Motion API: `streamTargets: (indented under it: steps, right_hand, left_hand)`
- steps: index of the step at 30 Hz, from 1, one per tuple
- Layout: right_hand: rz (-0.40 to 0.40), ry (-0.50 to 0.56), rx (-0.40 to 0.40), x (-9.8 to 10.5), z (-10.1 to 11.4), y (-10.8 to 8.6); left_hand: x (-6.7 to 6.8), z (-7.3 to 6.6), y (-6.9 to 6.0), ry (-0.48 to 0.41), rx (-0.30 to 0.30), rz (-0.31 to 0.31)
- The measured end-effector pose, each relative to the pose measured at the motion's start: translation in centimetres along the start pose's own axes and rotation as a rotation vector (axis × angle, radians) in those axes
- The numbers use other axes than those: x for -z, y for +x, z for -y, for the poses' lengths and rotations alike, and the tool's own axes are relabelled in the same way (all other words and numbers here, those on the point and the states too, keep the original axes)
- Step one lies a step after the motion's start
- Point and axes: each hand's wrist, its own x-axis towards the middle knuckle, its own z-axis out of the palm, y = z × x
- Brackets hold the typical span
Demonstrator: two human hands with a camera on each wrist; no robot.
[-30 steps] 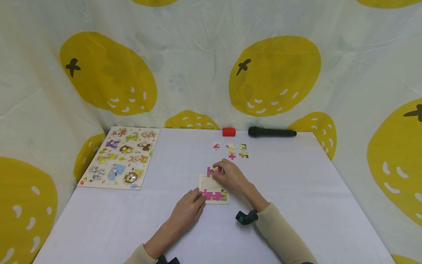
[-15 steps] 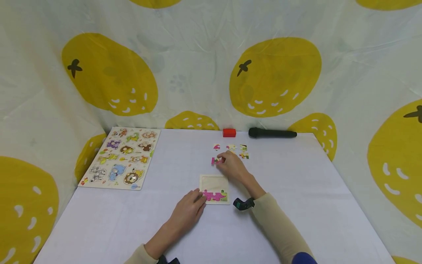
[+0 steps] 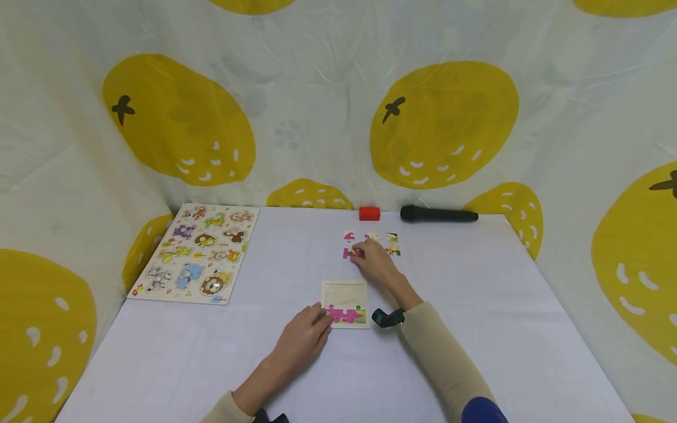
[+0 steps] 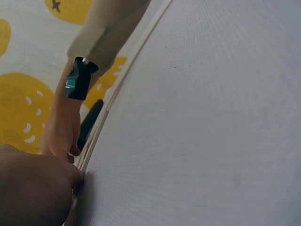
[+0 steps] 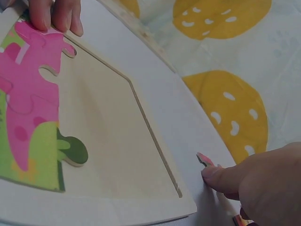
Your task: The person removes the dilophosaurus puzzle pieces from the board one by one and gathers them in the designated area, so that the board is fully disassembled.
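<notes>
My right hand (image 3: 374,259) pinches a pink and green jigsaw piece (image 3: 346,253) among the loose pieces beyond the puzzle tray. In the right wrist view, the tip of that piece (image 5: 204,159) sticks out past my thumb, close to the tabletop. The square wooden puzzle tray (image 3: 345,288) lies flat, with joined pink and green pieces (image 3: 346,315) along its near side and bare wood behind them. My left hand (image 3: 301,336) rests its fingertips on the tray's left edge. In the left wrist view, the back of that hand (image 4: 35,188) hides most of the tray.
Loose jigsaw pieces lie around my right hand, including a pink one (image 3: 349,236) and a green one (image 3: 392,237). A red block (image 3: 369,214) and a black microphone (image 3: 439,214) sit at the back edge. An animal puzzle board (image 3: 193,255) lies at the left.
My right hand has carried the pink and green piece away from the tray's far edge to the loose pieces, where it now covers one of them. My left hand has stayed put.
</notes>
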Motion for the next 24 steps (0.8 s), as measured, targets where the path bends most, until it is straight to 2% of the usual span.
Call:
streamTargets:
  steps: [5,18,24]
  right_hand:
    - [0.001,-0.024,-0.010,0.0,0.0,0.2]
    - [0.003,-0.037,-0.044,0.1,-0.3,1.0]
    - [0.008,-0.042,-0.041,0.4,-0.3,1.0]
  left_hand:
    - [-0.1,0.0,-0.1,0.002,-0.003,-0.007]
    - [0.1,-0.1,-0.1,-0.007,0.022,0.039]
    - [0.1,-0.1,-0.1,-0.003,0.023,0.036]
